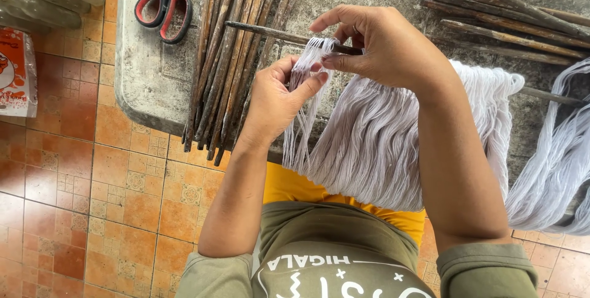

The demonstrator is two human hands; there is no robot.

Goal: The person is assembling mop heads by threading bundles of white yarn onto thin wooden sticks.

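Both arms are reaching forward: the left hand (276, 98) is pinching white threads (369, 144), the right hand (381, 46) above is pinching their loops on a stick (270, 32).

One pair of scissors (165, 3) is lying left of two hands (both on one stick (276, 34)).

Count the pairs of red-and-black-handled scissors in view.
1: the red-and-black-handled scissors lie on the grey stone slab at its upper left, beside the bundle of dark wooden sticks. Others may be out of frame.
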